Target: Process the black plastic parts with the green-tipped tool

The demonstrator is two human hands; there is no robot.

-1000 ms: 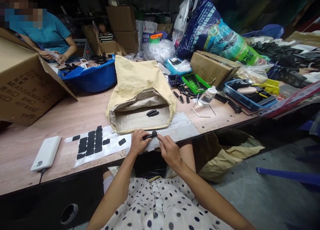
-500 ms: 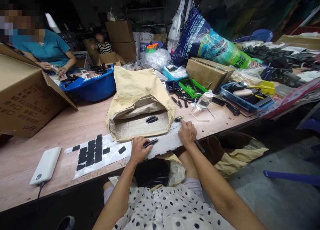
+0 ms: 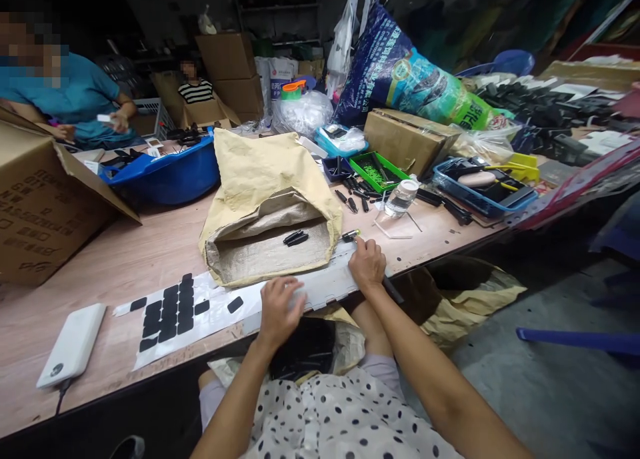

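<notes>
My left hand hovers over the near end of a grey sheet at the table's edge; it is smeared by motion, so I cannot see whether it holds anything. My right hand rests closed on the sheet's far end, fingertips beside a small black part with a pale green tip. A dark stick shows under that hand, and the grip on it is unclear. Just beyond, a tan woven sack lies open with two black parts in its mouth.
A white sheet with several black pads and a white power bank lie to the left. Further off are a cardboard box, blue basin, water bottle, green tray and blue tray. Two people sit at the back left.
My right hand left the black part both hands held and reached right to the sheet's far end. My left hand has moved over the grey sheet; the part is no longer visible in it.
</notes>
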